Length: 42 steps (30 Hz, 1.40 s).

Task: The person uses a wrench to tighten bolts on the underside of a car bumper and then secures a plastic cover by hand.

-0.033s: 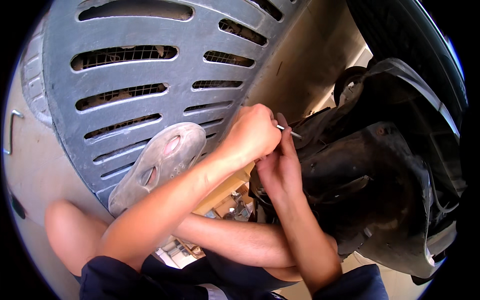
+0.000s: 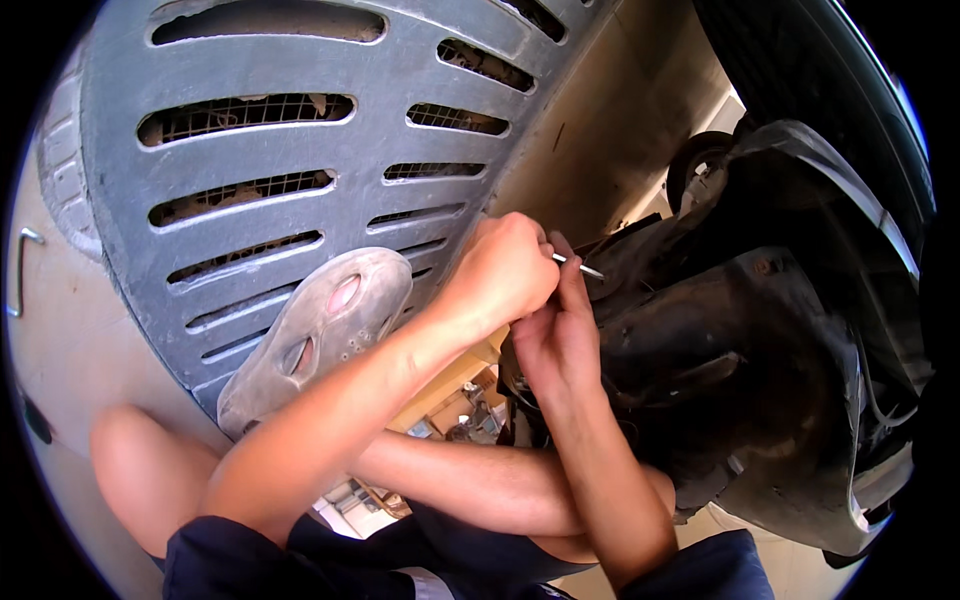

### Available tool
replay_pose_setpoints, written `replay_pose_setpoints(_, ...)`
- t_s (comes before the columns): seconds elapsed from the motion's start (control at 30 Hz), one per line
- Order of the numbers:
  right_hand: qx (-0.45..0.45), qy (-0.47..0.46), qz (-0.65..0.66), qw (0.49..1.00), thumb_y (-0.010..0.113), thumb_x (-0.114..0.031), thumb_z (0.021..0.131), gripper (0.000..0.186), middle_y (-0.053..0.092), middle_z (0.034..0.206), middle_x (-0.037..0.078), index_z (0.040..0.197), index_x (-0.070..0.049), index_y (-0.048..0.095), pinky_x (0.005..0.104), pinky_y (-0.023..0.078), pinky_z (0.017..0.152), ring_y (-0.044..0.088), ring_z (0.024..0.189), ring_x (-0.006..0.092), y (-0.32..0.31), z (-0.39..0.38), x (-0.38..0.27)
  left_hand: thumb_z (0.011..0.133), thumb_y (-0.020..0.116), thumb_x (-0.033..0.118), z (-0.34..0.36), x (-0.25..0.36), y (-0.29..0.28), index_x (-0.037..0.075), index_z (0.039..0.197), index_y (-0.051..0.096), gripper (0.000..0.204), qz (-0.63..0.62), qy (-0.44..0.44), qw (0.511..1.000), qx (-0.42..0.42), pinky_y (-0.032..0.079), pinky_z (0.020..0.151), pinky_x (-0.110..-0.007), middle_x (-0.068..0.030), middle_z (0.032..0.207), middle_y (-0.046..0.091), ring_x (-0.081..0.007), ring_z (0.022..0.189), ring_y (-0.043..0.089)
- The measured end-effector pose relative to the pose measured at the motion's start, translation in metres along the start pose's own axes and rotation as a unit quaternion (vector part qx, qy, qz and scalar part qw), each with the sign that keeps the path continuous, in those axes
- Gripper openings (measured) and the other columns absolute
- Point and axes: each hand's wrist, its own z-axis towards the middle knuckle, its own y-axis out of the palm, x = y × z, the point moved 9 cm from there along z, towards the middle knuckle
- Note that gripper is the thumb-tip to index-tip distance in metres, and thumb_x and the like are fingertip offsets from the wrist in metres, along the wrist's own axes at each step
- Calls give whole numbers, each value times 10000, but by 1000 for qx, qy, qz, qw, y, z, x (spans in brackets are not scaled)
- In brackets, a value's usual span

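My left hand [image 2: 505, 265] is closed in a fist around a thin metal rod [image 2: 590, 270], with its pale, narrow tip sticking out to the right. Most of the rod is hidden inside the fist, so its kind does not show. Pressed close beside it is my right hand [image 2: 555, 350], its thumb raised along the rod and its other fingers curled mostly out of sight behind the left hand. Just right of both hands is a large dark moulded shell [image 2: 720, 340], dusty and scuffed, with a bolt head [image 2: 765, 266] near its upper corner.
A grey metal panel with long slots [image 2: 370, 75] stretches across the upper left. Against it rests my foot in a grey shoe [image 2: 320, 325] with holes. A bent metal hook [image 2: 20, 270] lies at the far left. Dark round part [image 2: 700, 165] behind the shell; cluttered small items [image 2: 465, 415] below my hands.
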Motion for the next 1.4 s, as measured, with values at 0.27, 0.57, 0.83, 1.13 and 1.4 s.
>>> replay_pose_setpoints(0.27,14,-72,26,997,473,-256,1010,302,523,870,29,1189,-15,511,264,402,705,461,794,118,-3,6,-10,869,610,-16,-22,-7,-17,-43,1037,672,181,-271,135,953,20,522,731,-280,-131,933,662,-178,818,655)
replay_pose_setpoints(0.57,40,-60,45,996,478,-251,1010,259,537,842,21,1106,-22,552,247,409,722,459,771,110,-1,0,-10,835,635,-32,-30,20,-33,-41,1009,678,180,-109,279,953,48,524,713,-304,-133,907,661,-221,803,664)
replay_pose_setpoints(0.83,36,-52,50,997,459,-267,1019,250,503,817,-1,1035,-34,548,234,405,692,442,745,96,0,-3,-10,852,630,-35,-17,18,-18,-48,921,670,81,-172,243,954,27,520,549,-274,-109,788,606,-162,640,650)
replay_pose_setpoints(1.13,128,-46,54,989,457,-313,1011,291,584,989,32,1118,-57,546,286,477,882,554,968,123,-15,-6,-7,825,620,15,-14,46,-23,-13,791,549,84,-32,263,960,92,464,599,-440,-183,773,561,-409,719,574)
replay_pose_setpoints(1.4,110,-60,44,991,460,-328,1003,371,606,1139,86,1217,-30,520,326,482,944,575,1077,175,-3,-2,-9,919,532,131,2,27,-16,-51,726,577,269,-48,102,989,97,469,545,-427,-221,638,600,-392,572,605)
